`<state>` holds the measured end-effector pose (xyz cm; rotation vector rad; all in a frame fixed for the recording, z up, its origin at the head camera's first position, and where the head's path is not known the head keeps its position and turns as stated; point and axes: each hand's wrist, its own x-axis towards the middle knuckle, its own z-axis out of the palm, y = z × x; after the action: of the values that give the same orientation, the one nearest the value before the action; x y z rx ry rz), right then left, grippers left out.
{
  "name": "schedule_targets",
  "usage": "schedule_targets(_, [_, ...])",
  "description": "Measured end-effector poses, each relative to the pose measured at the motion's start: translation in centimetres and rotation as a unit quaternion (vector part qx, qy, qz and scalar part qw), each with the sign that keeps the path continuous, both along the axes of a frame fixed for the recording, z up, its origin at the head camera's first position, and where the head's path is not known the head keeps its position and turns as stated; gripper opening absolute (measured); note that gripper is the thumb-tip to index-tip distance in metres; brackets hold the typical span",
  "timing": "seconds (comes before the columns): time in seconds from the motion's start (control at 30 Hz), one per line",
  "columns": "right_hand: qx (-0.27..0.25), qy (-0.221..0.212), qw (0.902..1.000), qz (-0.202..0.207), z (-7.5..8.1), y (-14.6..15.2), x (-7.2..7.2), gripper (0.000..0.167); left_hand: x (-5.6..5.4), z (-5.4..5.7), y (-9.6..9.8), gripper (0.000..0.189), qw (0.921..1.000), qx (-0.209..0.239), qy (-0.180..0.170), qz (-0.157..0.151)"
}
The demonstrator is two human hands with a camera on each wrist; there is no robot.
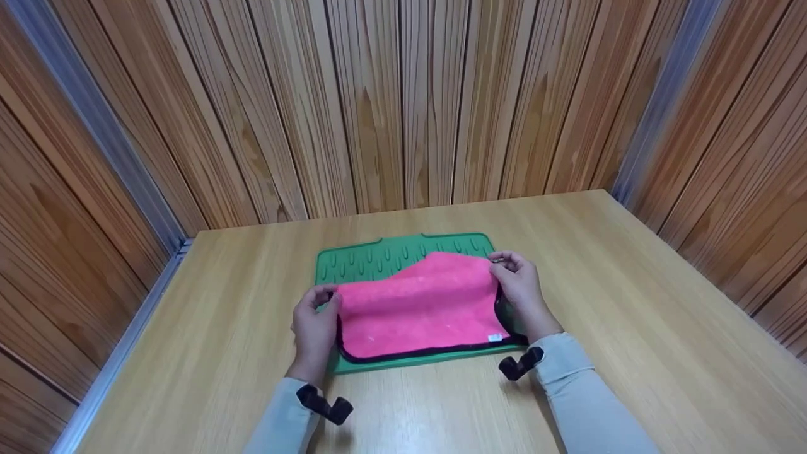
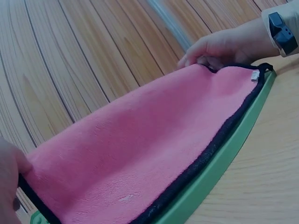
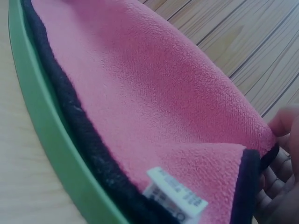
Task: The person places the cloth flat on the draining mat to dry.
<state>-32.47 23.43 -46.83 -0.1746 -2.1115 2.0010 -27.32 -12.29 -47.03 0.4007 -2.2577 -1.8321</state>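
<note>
A pink cloth (image 1: pixel 416 309) with a dark edge binding lies over a green mat (image 1: pixel 359 260) with raised oval bumps, its far part lifted off the mat. My left hand (image 1: pixel 315 321) pinches the cloth's left edge between thumb and fingers. On the other side, my right hand (image 1: pixel 520 287) pinches the right edge in the same manner. Near the cloth's front right corner a small white label (image 3: pixel 177 196) sticks out. The near binding rests along the mat's front rim (image 2: pixel 205 186). Much of the mat is hidden beneath the cloth.
Under the mat is a light wooden table (image 1: pixel 239 353). Wood-plank walls (image 1: pixel 403 107) rise behind it and at both sides, with metal strips at the corners. Each wrist wears a dark band with a small black mount (image 1: pixel 522 364).
</note>
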Motion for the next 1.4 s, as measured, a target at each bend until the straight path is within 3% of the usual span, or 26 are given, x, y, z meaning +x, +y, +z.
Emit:
schedule_targets(0.2, [0.054, -0.031, 0.9974, 0.036, -0.6, 0.3, -0.1, 0.036, -0.3, 0.0, 0.0, 0.049, 0.9981, -0.011, -0.051, -0.032])
schedule_targets(0.4, [0.124, -0.074, 0.9874, 0.065, -0.4, 0.1, 0.3, 0.042, -0.1, 0.1, 0.7, 0.051, 0.9896, -0.098, -0.090, -0.055])
schedule_targets(0.57, [0.169, -0.047, 0.9810, 0.084, -0.8, -0.1, 0.4, 0.037, 0.0, 0.0, 1.0, 0.048, 0.9864, -0.121, -0.101, -0.048])
schedule_targets(0.83, [0.145, -0.030, 0.9885, 0.031, -0.6, -0.1, 0.2, 0.030, -0.1, -0.2, 0.6, 0.042, 0.9943, -0.092, -0.048, -0.022])
schedule_targets(1.03, [0.091, -0.019, 0.9957, -0.006, -0.4, 0.1, 0.3, 0.025, 0.0, -0.4, 0.1, 0.036, 0.9977, -0.062, -0.029, -0.001])
schedule_targets(1.23, [0.073, -0.029, 0.9969, 0.008, -0.4, 0.1, 0.3, 0.027, -0.1, -0.4, 0.1, 0.030, 0.9972, -0.071, -0.025, 0.001])
schedule_targets(1.4, [0.104, -0.067, 0.9913, 0.045, -0.4, 0.3, 0.3, 0.033, 0.0, -0.2, 0.3, 0.037, 0.9940, -0.086, -0.060, -0.031])
